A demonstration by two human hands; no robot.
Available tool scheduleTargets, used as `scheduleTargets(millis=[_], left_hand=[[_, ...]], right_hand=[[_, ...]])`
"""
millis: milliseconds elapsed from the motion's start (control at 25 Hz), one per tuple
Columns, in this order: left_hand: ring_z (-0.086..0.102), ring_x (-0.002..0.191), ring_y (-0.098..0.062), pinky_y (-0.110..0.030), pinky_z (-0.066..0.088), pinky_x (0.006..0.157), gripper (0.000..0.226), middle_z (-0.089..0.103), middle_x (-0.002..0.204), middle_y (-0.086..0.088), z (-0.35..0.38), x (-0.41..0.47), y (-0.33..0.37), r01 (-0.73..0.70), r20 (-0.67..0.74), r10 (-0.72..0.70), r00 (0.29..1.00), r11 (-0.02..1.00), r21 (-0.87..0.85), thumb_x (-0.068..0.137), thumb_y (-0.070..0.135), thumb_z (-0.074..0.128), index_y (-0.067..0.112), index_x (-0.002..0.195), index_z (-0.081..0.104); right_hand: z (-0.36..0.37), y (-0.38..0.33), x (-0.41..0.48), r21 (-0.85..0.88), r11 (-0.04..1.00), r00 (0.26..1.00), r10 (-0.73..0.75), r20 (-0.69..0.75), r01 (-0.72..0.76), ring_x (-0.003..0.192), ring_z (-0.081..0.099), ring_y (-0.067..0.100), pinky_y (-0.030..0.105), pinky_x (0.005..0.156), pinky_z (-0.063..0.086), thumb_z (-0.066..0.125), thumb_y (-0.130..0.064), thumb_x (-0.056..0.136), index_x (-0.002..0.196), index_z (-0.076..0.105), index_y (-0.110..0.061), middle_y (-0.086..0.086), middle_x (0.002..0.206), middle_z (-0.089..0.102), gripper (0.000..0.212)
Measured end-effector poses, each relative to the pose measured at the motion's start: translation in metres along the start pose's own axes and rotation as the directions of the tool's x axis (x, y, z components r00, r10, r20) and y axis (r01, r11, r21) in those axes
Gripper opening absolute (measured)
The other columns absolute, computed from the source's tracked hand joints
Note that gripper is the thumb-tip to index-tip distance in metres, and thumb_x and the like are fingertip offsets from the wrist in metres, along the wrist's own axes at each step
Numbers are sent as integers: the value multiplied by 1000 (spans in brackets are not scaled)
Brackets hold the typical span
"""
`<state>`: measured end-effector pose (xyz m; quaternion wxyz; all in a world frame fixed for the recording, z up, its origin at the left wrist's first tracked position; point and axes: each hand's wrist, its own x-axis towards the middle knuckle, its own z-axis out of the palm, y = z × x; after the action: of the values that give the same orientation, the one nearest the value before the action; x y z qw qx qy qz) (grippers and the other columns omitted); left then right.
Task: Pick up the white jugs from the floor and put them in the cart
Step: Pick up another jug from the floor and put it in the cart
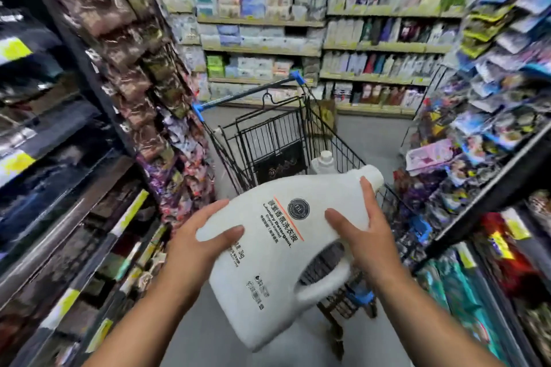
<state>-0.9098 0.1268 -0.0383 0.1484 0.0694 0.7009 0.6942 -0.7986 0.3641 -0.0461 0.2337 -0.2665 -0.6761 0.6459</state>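
I hold a large white detergent jug (268, 271) tilted in the air, cap pointing up and to the right, its printed label facing me. My left hand (199, 238) grips its lower left side. My right hand (360, 229) clasps the upper right part beside the handle opening. The jug hangs just in front of and above the near end of a black wire shopping cart (286, 140) with a blue-ended push bar. Another white jug (323, 162) stands inside the cart, only its cap and shoulder showing behind the held one.
Narrow shop aisle with a grey floor (202, 334). Racks of packaged goods close in on the left (155, 98) and right (483, 116). Shelves of bottles and packs (372, 48) line the far wall beyond the cart.
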Motion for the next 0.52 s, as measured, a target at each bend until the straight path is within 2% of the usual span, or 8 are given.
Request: scheduleTargets(millis=[80,120,240,360,440,520], left_hand=[[71,93,-21,-27,55,73,55,74,105,1,12,48,5,10,124,-15,992,999,44,58,17,89,25,109,71],[70,90,-18,-23,54,68,55,74,104,2,21,69,6,9,179,-20,984,998,64,58,16,90,25,109,71],[70,90,-16,-20,54,66,53,73,107,0,54,126,-1,14,317,-42,947,996,90,63,16,89,23,112,69],[72,92,-19,-25,55,68,60,75,106,0,86,167,-14,51,365,-84,927,994,101,54,27,85,25,112,69],[72,91,-22,-29,56,70,55,75,105,0,115,197,-21,88,389,-123,913,990,107,58,22,81,26,111,69],[73,89,-24,-31,57,68,53,75,104,-2,141,225,-27,110,424,-153,892,986,125,59,19,79,25,111,69]], right_hand=[[1,8,21,40,999,996,34,-85,-31,105,55,-9,18,85,45,82,-28,74,147,26,-47,-17,128,55,94],[0,12,31,69,997,991,51,-124,-42,111,56,-5,22,92,45,84,-30,71,148,22,-49,-19,132,53,101],[-9,28,63,98,992,969,96,-228,-75,126,52,9,41,110,38,88,-56,49,144,13,-58,-23,139,47,121],[-22,39,95,65,992,949,124,-288,-110,128,49,12,46,111,37,85,-69,41,143,10,-60,-13,146,43,126],[-35,49,120,61,990,934,139,-329,-126,125,50,11,44,109,39,85,-67,42,144,10,-58,-12,145,41,126],[-44,59,147,62,988,920,156,-359,-144,115,51,-1,34,101,42,85,-60,47,146,11,-54,-16,138,42,123]])
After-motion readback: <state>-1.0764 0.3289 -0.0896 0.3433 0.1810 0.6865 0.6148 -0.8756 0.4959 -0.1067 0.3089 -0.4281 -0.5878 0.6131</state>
